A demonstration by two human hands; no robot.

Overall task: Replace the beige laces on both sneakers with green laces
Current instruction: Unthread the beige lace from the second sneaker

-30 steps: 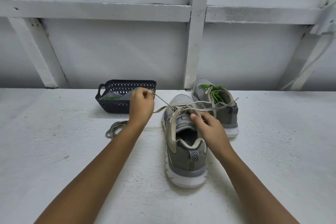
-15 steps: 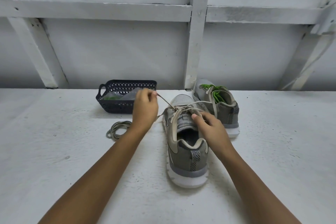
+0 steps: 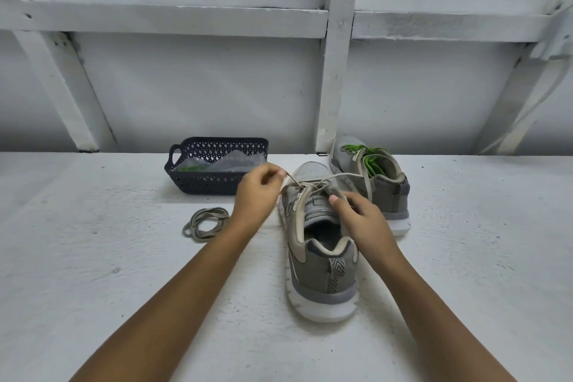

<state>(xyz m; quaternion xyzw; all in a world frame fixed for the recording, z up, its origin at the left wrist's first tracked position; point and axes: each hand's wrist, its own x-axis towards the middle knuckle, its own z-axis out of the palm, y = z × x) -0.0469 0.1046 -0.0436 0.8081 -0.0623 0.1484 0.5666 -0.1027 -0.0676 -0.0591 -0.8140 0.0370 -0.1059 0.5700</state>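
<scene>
While the left hand (image 3: 257, 187) pinches the beige lace (image 3: 328, 178) in a tight grip, the right hand (image 3: 359, 217) holds the side of the near sneaker (image 3: 322, 270), its grip curled round the edge, in the middle of the frame. Just behind, to the right, the far sneaker (image 3: 387, 192) has a green lace (image 3: 370, 161). A coiled lace (image 3: 206, 223) lies on the table (image 3: 93, 288) at center left, near a dark basket (image 3: 204, 183).

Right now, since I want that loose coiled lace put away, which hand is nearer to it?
Left. The left hand is just right of the coiled lace; the right hand sits farther right, across the near sneaker.
</scene>
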